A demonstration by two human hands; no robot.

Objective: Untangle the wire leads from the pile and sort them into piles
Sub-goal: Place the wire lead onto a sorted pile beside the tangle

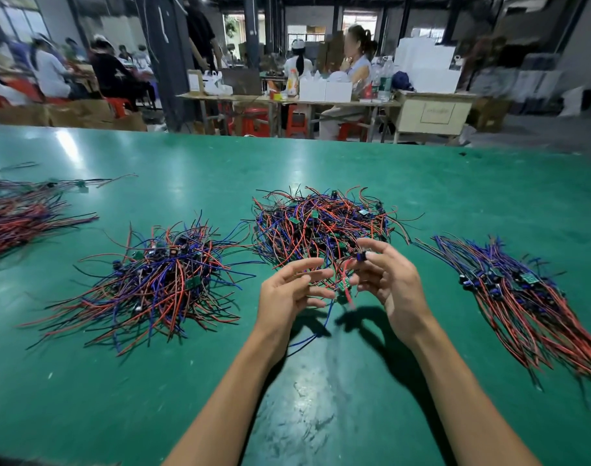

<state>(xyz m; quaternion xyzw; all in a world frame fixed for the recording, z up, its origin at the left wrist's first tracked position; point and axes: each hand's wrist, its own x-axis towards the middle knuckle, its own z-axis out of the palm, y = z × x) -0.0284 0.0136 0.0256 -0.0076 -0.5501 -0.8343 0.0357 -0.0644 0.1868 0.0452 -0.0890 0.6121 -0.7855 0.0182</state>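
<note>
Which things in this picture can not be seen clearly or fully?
- Head view: aligned red and blue wire bundle, cut by the right edge.
- Blurred red wire pile, cut by the left edge.
- Small green circuit board between the hands: motion blur and fingers hide the grip.

Seated workers (356,67) (blurred) behind green table (186,156).

Both forearms bare, no sleeves in view. Left hand (289,290) and right hand (393,284) ungloved. No rings or watch showing.
</note>
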